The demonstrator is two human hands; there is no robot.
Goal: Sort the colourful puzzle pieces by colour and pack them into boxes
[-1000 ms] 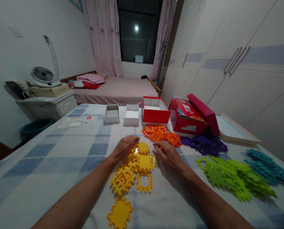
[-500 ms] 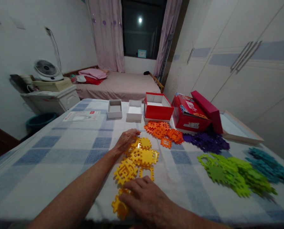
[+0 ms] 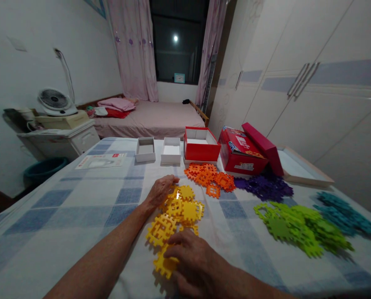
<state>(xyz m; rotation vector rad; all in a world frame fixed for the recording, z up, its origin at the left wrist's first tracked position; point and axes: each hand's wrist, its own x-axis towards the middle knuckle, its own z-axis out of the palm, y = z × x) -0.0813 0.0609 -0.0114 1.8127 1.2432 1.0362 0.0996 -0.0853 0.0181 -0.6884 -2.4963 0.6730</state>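
Yellow interlocking plastic pieces (image 3: 190, 211) lie heaped on the checked cloth in front of me. Along the far left side of that heap rests my left hand (image 3: 163, 190), its fingers stretched forward against the pieces; it looks open and holds nothing that I can see. Closer to me, my right hand (image 3: 197, 257) has its fingers and thumb closed on a yellow notched piece (image 3: 165, 262) at the near end of the heap. That piece is tilted and casts a shadow on the cloth. The right hand hides part of the yellow pieces behind it.
Orange pieces (image 3: 204, 174), purple pieces (image 3: 266, 187), lime green pieces (image 3: 297, 226) and teal pieces (image 3: 347, 214) lie to the right. Behind stand two small white boxes (image 3: 146, 157), an open red box (image 3: 202, 153), a red carton (image 3: 243, 153) and a shallow tray (image 3: 310, 179). A leaflet (image 3: 101, 162) lies left.
My right hand has shifted slightly, and the near yellow piece has moved up and right with it. My left hand stays beside the heap. The view has tilted and turned a little.
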